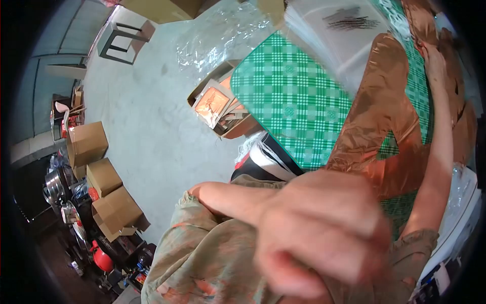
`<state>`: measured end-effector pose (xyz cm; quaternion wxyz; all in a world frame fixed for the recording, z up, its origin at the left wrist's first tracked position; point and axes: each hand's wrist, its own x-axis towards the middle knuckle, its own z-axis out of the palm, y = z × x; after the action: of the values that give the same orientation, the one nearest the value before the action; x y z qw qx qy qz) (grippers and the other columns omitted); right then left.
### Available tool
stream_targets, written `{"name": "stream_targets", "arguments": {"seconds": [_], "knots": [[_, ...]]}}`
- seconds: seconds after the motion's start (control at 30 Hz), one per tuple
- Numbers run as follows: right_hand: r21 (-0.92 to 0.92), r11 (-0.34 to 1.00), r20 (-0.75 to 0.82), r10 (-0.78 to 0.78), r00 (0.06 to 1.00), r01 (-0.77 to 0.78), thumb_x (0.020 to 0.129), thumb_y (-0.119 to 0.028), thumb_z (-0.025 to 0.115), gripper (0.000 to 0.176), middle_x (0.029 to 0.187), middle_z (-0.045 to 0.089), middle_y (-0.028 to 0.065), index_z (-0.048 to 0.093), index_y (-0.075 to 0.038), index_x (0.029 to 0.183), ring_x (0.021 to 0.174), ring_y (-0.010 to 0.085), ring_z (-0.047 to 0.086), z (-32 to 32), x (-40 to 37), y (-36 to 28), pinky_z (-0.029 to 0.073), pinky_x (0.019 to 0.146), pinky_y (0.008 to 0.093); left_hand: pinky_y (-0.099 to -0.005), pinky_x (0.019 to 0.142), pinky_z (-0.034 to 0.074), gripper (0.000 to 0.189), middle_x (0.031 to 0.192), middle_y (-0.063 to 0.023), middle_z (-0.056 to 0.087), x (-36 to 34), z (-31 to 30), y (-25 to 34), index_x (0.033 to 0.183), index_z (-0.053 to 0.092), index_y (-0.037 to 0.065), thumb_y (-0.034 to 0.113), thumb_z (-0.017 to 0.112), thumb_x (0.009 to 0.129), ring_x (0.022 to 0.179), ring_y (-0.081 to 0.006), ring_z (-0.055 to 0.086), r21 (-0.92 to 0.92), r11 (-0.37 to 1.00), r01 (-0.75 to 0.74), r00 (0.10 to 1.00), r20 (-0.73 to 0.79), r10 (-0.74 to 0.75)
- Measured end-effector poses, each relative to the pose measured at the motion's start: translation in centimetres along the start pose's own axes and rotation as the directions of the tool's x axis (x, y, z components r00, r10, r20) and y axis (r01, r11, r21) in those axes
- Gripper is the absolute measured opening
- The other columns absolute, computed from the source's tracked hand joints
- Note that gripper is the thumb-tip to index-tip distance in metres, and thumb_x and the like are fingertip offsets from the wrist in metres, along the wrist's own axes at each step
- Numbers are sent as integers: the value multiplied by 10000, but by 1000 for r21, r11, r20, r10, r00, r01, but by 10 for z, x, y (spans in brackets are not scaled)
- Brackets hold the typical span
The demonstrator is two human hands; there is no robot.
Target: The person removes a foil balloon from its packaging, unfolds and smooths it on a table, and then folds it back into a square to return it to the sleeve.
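While right hand rests on copper foil atop green checked surface, grip unclear, left hand blurred, fingers curled closed.

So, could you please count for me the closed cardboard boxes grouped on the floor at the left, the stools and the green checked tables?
closed cardboard boxes: 3
stool: 1
green checked table: 1
Total: 5
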<state>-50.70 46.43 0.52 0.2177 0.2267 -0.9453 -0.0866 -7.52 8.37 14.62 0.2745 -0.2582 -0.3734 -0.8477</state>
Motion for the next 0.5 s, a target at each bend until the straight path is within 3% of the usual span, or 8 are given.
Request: {"name": "stream_targets", "arguments": {"seconds": [0.07, 0.1, 0.17, 0.23, 0.33, 0.43, 0.5], "knots": [[-7, 1000, 0, -8, 1000, 8, 1073, -311, 505, 308, 1103, 702, 181, 680, -129, 1249, 1026, 386, 671, -3, 1, 3, 524, 899, 480, -353, 500, 452, 218, 916, -179, 660, 11, 13, 5, 1080, 653, 133, 314, 540, 1032, 597, -240, 605, 69, 980, -188, 974, -115, 195], [-3, 1000, 7, 3, 1000, -3, 1069, -299, 516, 295, 1096, 703, 190, 681, -121, 1236, 1019, 395, 672, -3, 2, 2, 529, 885, 482, -306, 493, 448, 276, 966, -147, 676, 15, 16, -2, 1244, 656, 200, 354, 624, 1017, 594, -200, 597, 83, 951, -299, 949, -80, 306], [7, 999, 32, 45, 998, -45, 1060, -281, 535, 281, 1116, 702, 199, 681, -111, 1229, 1033, 406, 671, -3, 7, -4, 532, 882, 483, -256, 478, 424, 417, 962, -103, 673, 16, 15, -5, 1398, 667, 268, 387, 712, 1001, 573, -151, 565, 79, 918, -388, 920, -23, 391], [15, 994, 74, 108, 991, -109, 1051, -270, 551, 281, 1172, 697, 198, 680, -107, 1240, 1076, 411, 665, -7, 9, -11, 530, 902, 483, -250, 462, 383, 399, 854, -78, 636, 11, 11, 2, 1380, 681, 268, 370, 721, 997, 536, -134, 519, 51, 938, -342, 940, 16, 342], [226, 971, 99, 51, 994, -72, 1051, -298, 567, 334, 1260, 690, 174, 665, -114, 1313, 1173, 381, 659, 9, 12, 21, 521, 967, 435, -240, 436, 322, 371, 693, -41, 580, -1, 6, 15, 1352, 702, 269, 345, 734, 990, 480, -108, 449, 10, 965, -261, 964, 64, 259], [394, 917, 196, -16, 980, -64, 1054, -314, 583, 398, 1321, 677, 135, 625, -122, 1399, 1247, 328, 643, 24, 14, 56, 489, 1033, 372, -238, 425, 277, 337, 620, -17, 551, -2, 11, 12, 1322, 721, 275, 318, 738, 989, 450, -95, 405, -2, 959, -282, 958, 40, 282], [435, 900, 156, -45, 987, -28, 1057, -280, 600, 403, 1350, 664, 110, 606, -117, 1426, 1273, 288, 629, 30, 10, 61, 464, 1055, 335, -240, 424, 263, 317, 618, -12, 552, -1, 12, 13, 1307, 728, 279, 306, 734, 991, 446, -94, 401, -7, 963, -270, 962, 44, 270]]}}
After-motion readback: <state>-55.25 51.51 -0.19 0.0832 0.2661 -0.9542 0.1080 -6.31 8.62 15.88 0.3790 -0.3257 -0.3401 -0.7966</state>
